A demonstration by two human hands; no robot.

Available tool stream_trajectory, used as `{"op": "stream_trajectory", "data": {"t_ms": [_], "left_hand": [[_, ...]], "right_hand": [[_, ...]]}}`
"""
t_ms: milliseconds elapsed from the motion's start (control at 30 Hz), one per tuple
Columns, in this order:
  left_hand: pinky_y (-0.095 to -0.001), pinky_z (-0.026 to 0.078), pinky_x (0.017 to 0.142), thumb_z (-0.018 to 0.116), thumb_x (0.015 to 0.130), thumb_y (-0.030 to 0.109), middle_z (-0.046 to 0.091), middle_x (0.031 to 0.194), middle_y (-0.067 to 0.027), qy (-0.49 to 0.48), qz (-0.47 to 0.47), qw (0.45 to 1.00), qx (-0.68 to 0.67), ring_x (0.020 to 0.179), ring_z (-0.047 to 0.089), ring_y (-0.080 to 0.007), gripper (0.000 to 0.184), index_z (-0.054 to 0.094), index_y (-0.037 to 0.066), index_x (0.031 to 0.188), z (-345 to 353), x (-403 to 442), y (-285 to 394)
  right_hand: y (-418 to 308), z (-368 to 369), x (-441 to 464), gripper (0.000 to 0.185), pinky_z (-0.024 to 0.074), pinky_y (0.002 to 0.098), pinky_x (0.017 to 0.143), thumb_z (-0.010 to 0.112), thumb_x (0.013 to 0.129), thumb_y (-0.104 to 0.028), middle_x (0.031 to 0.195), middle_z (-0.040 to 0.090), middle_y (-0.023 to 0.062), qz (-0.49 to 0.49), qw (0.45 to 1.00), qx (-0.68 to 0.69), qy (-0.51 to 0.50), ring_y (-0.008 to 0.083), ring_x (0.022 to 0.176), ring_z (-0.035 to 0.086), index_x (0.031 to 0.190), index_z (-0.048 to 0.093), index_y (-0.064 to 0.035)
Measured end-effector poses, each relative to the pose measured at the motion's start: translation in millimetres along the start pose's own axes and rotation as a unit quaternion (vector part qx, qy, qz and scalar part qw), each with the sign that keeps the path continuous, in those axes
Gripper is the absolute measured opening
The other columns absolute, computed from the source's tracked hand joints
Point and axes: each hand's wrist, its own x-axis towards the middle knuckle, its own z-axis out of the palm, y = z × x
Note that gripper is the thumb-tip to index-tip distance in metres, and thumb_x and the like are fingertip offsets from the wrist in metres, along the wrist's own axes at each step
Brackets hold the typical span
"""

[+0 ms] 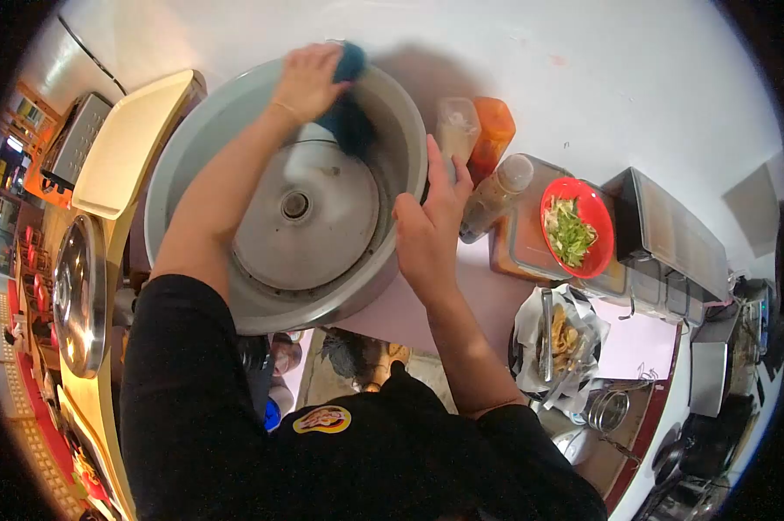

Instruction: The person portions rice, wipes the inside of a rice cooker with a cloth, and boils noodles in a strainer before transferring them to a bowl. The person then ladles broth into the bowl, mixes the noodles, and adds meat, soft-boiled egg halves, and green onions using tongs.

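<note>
A large round grey tub [162,204] with a metal disc [322,234] and a central hub inside stands in front of me. My left hand [307,82] is closed on a dark teal cloth [348,122] at the tub's far rim; part of the cloth hangs down the inner wall. At the tub's right side, my right hand [433,230] rests against the outer rim, its fingers apart and pointing up and away. Just beyond those fingers are a pale bottle [458,126], an orange bottle [492,130] and a clear bottle [500,191].
A red bowl [596,217] of chopped greens sits on a lidded container to the right. Nearer is a paper-lined basket [531,326] with food and tongs. Black boxes [678,234] line the wall. At left are a cream tray [131,148] and a shiny round lid [79,295].
</note>
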Motion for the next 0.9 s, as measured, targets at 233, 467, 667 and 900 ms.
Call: {"op": "stream_trajectory", "data": {"t_ms": [233, 467, 667, 900], "left_hand": [[-0.0492, 0.013, 0.111, 0.061, 0.080, 0.028, 0.038, 0.133, -0.0182, 0.017, -0.013, 0.997, -0.072, 0.128, 0.030, -0.0333, 0.058, 0.044, -0.002, 0.126, 7.6, -16.0, 31.0], [-0.0437, 0.011, 0.114, 0.062, 0.080, 0.025, 0.023, 0.147, -0.0185, -0.102, 0.111, 0.988, -0.034, 0.139, 0.018, -0.0287, 0.075, 0.025, -0.002, 0.140, -10.0, -4.6, -7.1], [-0.0422, 0.019, 0.112, 0.052, 0.085, 0.020, 0.022, 0.148, -0.0155, -0.270, -0.008, 0.944, 0.189, 0.137, 0.024, -0.0288, 0.064, 0.027, -0.004, 0.138, -99.6, -82.9, -99.4], [-0.0456, 0.036, 0.098, 0.048, 0.084, 0.017, 0.057, 0.113, -0.0232, -0.568, -0.099, 0.816, -0.041, 0.113, 0.050, -0.0344, 0.030, 0.062, -0.003, 0.101, -276.5, -123.5, -22.2]], "right_hand": [[4.7, 1.5, -0.9, 0.066, 0.0168, 0.0450, 0.108, 0.047, 0.070, -0.011, 0.127, 0.037, 0.0343, -0.026, 1.000, 0.010, 0.001, 0.0439, 0.127, 0.020, 0.131, 0.036, 0.0109], [11.7, 5.5, -2.1, 0.064, 0.0197, 0.0440, 0.106, 0.049, 0.070, -0.013, 0.127, 0.034, 0.0340, -0.022, 0.999, 0.017, 0.030, 0.0429, 0.126, 0.023, 0.129, 0.041, 0.0080], [11.5, 7.1, -2.7, 0.061, 0.0200, 0.0429, 0.106, 0.048, 0.071, -0.011, 0.129, 0.031, 0.0332, -0.009, 0.999, 0.035, 0.038, 0.0421, 0.127, 0.025, 0.130, 0.043, 0.0048], [12.0, 13.7, -4.0, 0.060, 0.0200, 0.0426, 0.106, 0.048, 0.072, -0.012, 0.128, 0.031, 0.0349, -0.013, 0.996, 0.043, 0.075, 0.0419, 0.126, 0.024, 0.129, 0.044, 0.0054]]}}
